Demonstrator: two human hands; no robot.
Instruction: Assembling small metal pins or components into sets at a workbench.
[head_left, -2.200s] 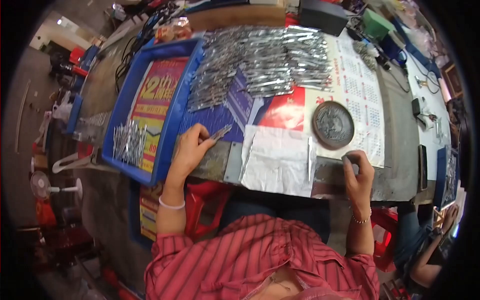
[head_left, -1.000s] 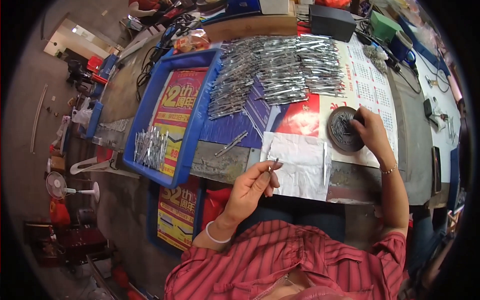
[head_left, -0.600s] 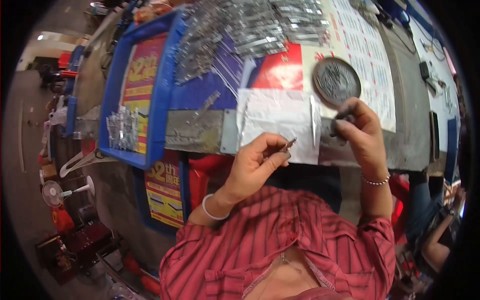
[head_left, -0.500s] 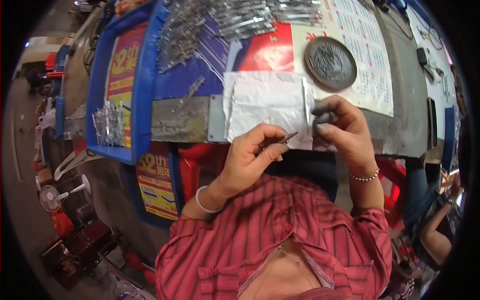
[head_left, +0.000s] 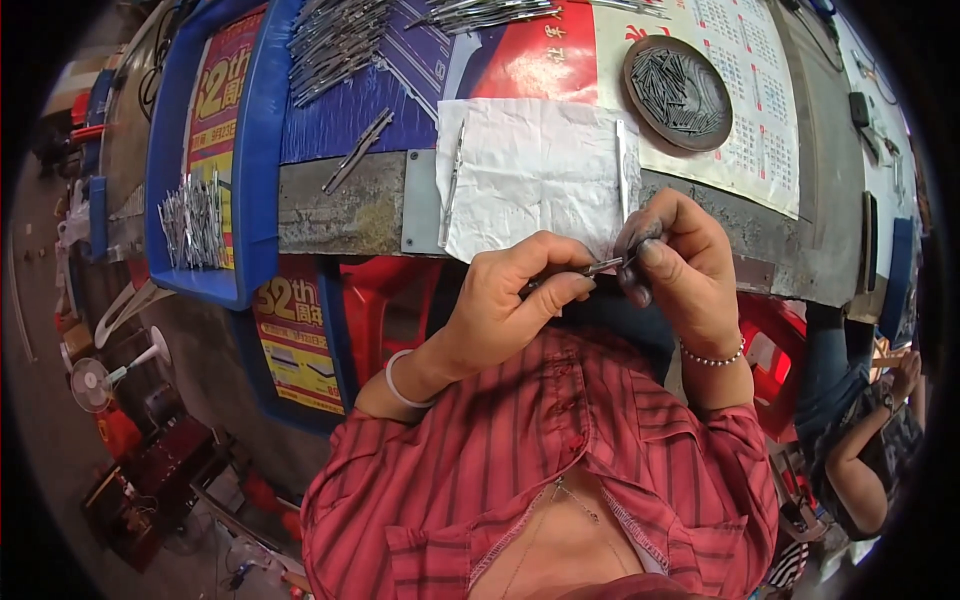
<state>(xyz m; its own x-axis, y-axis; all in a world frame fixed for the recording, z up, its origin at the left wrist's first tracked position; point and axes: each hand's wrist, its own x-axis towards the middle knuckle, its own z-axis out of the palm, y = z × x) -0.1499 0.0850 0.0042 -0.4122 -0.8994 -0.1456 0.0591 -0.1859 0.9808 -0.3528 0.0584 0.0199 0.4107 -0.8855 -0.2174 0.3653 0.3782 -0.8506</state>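
Note:
My left hand (head_left: pixel 530 290) is closed, pinching a slim metal rod (head_left: pixel 604 266) that points to the right. At the rod's tip, my right hand (head_left: pixel 677 250) has its thumb and darkened fingertips pressed together; whatever they hold there is too small to make out. Both hands are just off the table's near edge. Beyond them lies a creased white paper sheet (head_left: pixel 535 170), with one slim metal piece (head_left: pixel 455 180) along its left side and another (head_left: pixel 621 168) along its right. A round dish (head_left: pixel 722 138) of small grey metal pins (head_left: pixel 672 88) stands past my right hand.
A blue tray (head_left: pixel 262 160) on the left holds several slim metal pieces (head_left: pixel 196 225). More metal pieces (head_left: pixel 335 45) are heaped at the back, and a few (head_left: pixel 358 150) lie beside the sheet. Red stools (head_left: pixel 385 310) stand below the table. Another person's arm (head_left: pixel 862 455) shows at right.
My hands have come together: the right fingers have moved from beside the sheet's right edge to the rod's tip. The view has shifted, so the dish appears higher.

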